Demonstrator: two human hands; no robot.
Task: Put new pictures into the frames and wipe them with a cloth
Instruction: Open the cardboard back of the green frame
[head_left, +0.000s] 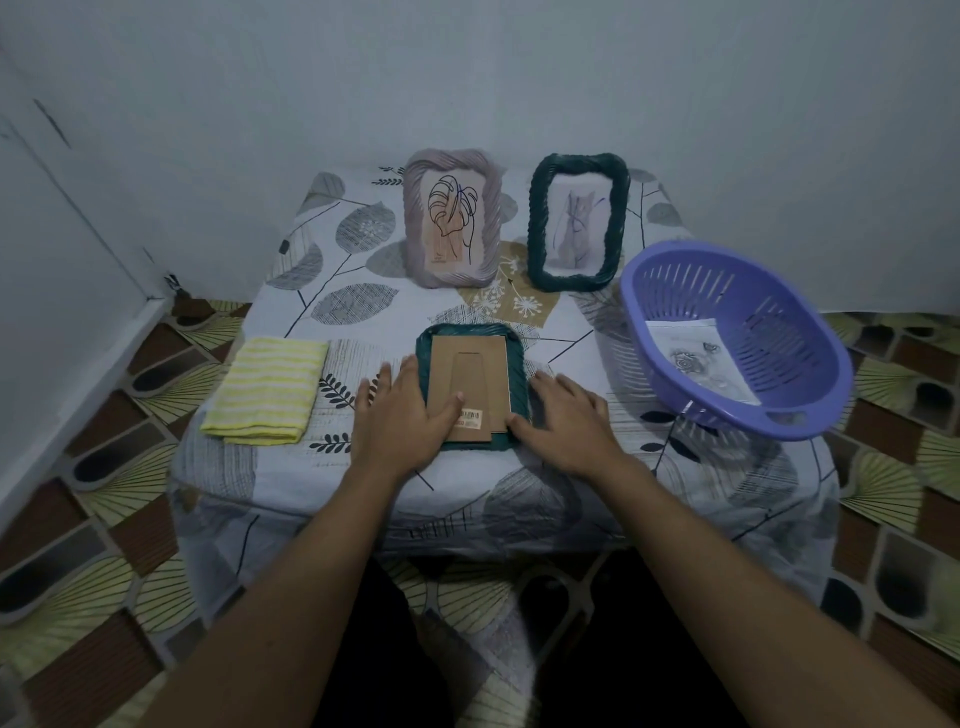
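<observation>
A purple slotted basket (779, 332) sits on the leaf-print surface (332, 249), patterned floor tiles (904, 374) beside it, blue-grey wall (779, 130) behind it.

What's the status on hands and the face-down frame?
Left hand open on face-down green frame cardboard back. Right hand open at right edge. Cloth left, untouched. Basket off right, clear of hands.

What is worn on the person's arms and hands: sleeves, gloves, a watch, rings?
Nothing visible. The left hand and right hand are bare, with no gloves, rings or watch, and both arms are uncovered down to the picture's lower edge; no sleeve shows.
</observation>
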